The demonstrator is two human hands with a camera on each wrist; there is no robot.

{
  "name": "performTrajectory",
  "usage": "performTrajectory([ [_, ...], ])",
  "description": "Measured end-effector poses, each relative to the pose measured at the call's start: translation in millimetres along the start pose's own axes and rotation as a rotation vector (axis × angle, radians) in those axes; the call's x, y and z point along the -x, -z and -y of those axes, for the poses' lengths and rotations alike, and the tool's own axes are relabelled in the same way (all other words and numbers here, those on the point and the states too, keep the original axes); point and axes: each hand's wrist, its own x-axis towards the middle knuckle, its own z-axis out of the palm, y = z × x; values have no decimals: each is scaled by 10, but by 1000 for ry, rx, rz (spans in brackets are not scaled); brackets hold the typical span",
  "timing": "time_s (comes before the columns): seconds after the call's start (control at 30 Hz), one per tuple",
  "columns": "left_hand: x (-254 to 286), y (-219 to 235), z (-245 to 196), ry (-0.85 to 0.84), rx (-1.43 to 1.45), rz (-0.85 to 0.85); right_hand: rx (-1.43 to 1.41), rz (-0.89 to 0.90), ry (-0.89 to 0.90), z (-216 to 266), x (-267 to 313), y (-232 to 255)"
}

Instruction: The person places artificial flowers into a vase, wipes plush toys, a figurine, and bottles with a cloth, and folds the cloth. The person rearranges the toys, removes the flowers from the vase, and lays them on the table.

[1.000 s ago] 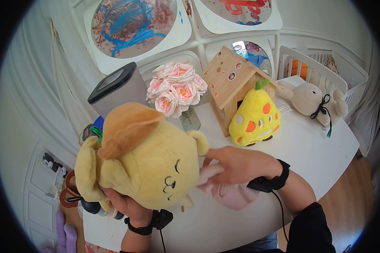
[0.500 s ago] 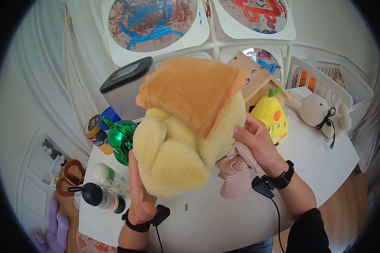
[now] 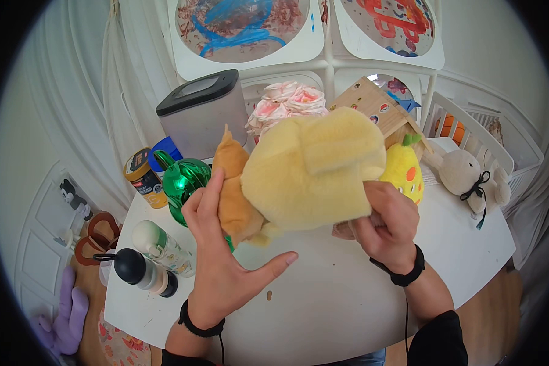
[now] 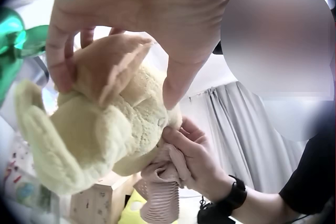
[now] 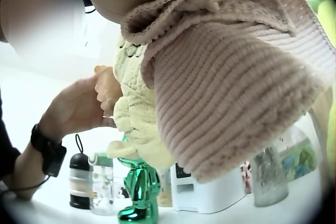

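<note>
A pale yellow plush toy (image 3: 317, 165) with an orange cap (image 3: 233, 204) is held above the table, turned with its plain back to the head view. My left hand (image 3: 222, 262) touches the cap with its long fingers. The thumb stands spread away from the toy. At the toy's other side my right hand (image 3: 387, 226) pinches its edge with curled fingers. That same hand also grips a pink ribbed cloth (image 5: 226, 92), which hangs down large in the right wrist view and is mostly hidden behind the hand in the head view.
Left on the white table (image 3: 323, 305) stand a shiny green figure (image 3: 186, 183), a clear bottle (image 3: 165, 250), a black-topped container (image 3: 137, 271) and a tub (image 3: 145, 180). Behind are a grey bin (image 3: 204, 116), pink flowers (image 3: 287, 107) and a wooden house (image 3: 372, 104). A yellow plush pear (image 3: 405, 171) and plush bunny (image 3: 460, 171) sit right.
The toy has turned from its face side through its capped top to its back, with the cap now leftward. My left hand has shifted from its underside to the cap, thumb spreading away.
</note>
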Motion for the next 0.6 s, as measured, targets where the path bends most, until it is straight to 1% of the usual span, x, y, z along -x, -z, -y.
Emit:
performTrajectory([
  [0.03, 2, -8, -2, -31, 23, -23, 69, -2, 126, 28, -32, 35],
  [0.07, 11, -46, 51, -29, 25, -26, 70, 1, 128, 72, -57, 68],
  [0.13, 44, -174, 220, 33, 422, -180, 142, 0, 223, 170, -81, 123],
  [0.17, 52, -179, 256, 29, 428, -181, 148, 1, 226, 196, -93, 113],
  [0.23, 63, -159, 321, 214, 689, -257, 131, -159, 216, 249, -124, 98],
  [0.27, 70, -183, 332, 205, 695, -253, 140, -163, 221, 261, -127, 131],
  [0.33, 121, -220, 361, 239, 822, -365, 211, -246, 83, 300, -154, 190],
  [0.37, 186, -220, 443, 227, 826, -374, 178, -230, 17, 241, -140, 190],
  [0.4, 276, -203, 578, 273, 913, -311, 177, -235, 35, 179, -121, 194],
  [0.43, 360, -190, 669, 315, 997, -242, 19, -43, -173, 124, -95, 200],
  [0.47, 448, -193, 708, 312, 1197, -197, -136, 148, -378, 88, -73, 205],
  [0.5, 483, -181, 696, 301, 1396, -138, -223, 275, -401, 82, -57, 209],
  [0.53, 484, -174, 606, 268, 1398, -126, -212, 253, -378, 176, -102, 254],
  [0.6, 419, -181, 295, 335, 1295, -124, -362, 488, -563, 422, -236, 370],
])
